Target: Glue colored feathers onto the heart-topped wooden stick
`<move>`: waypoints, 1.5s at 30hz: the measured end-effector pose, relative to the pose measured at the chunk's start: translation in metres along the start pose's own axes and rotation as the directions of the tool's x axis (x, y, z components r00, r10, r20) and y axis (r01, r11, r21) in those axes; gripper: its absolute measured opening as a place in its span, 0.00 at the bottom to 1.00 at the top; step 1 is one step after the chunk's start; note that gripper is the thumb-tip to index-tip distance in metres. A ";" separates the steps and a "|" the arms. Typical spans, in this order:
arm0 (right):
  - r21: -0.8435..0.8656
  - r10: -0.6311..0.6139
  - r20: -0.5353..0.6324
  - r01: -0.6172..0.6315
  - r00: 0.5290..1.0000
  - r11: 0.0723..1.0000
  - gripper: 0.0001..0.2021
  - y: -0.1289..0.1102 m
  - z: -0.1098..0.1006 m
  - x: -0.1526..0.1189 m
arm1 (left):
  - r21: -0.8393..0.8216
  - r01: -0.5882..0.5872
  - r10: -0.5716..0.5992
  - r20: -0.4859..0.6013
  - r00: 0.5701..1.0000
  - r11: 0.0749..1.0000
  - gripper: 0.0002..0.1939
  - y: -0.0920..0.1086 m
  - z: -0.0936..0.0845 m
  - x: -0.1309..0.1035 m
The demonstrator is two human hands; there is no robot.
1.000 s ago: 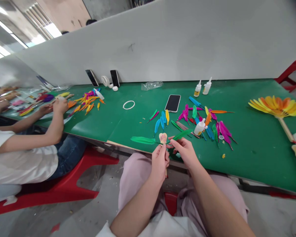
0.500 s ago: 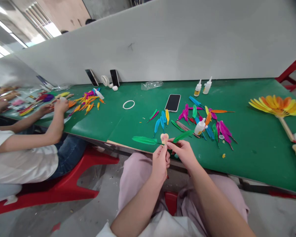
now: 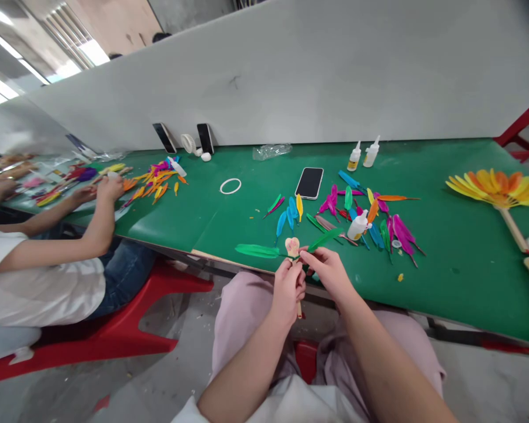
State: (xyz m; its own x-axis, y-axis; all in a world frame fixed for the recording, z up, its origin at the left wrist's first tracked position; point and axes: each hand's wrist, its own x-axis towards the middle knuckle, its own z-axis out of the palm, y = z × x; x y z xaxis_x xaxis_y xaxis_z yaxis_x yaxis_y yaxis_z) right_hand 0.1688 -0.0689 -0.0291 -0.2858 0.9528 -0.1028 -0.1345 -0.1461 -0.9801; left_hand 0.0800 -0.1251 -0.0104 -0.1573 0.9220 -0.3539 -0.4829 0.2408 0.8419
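My left hand (image 3: 287, 289) is closed round a wooden stick (image 3: 292, 247) with a wide, rounded top. One green feather (image 3: 258, 251) points left from the stick, its quill lying against the wood. Between the fingertips of my right hand (image 3: 328, 267) is a second green feather (image 3: 326, 238), pointing up and right, with its quill end at the stick. Beyond my hands lie loose blue feathers (image 3: 281, 223), magenta feathers (image 3: 402, 230) and a small white glue bottle (image 3: 358, 226).
A phone (image 3: 309, 183), two glue bottles (image 3: 354, 157) and a white ring (image 3: 230, 186) are on the green table (image 3: 194, 205). A yellow-orange feather fan (image 3: 498, 188) lies at the right. At the left, a person's hands (image 3: 108, 189) work beside orange feathers (image 3: 152, 185).
The right green feather has shifted slightly left and tilts up more steeply. My left hand sits slightly lower on the stick, and more of the wood shows above it.
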 end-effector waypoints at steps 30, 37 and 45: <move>-0.268 -0.019 0.254 0.090 0.967 0.959 0.12 0.002 0.005 -0.009 | -0.115 -0.301 0.297 -0.046 0.954 0.947 0.11 0.027 0.000 0.008; -0.274 -0.005 0.168 0.051 0.986 0.960 0.13 -0.007 0.004 -0.009 | 0.122 -0.387 0.404 -0.184 0.896 0.914 0.19 0.023 -0.016 0.015; -0.242 0.032 0.161 0.008 0.986 0.970 0.13 -0.009 0.005 -0.009 | 0.173 -0.325 0.355 -0.190 0.915 0.930 0.10 0.020 -0.035 0.019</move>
State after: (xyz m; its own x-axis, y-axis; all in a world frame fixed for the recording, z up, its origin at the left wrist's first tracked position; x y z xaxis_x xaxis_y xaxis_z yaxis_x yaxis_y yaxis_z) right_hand 0.1680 -0.0779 -0.0181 -0.4393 0.8921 -0.1058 0.0965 -0.0702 -0.9929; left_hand 0.0374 -0.1135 -0.0141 -0.4788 0.8720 -0.1022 -0.2491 -0.0233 0.9682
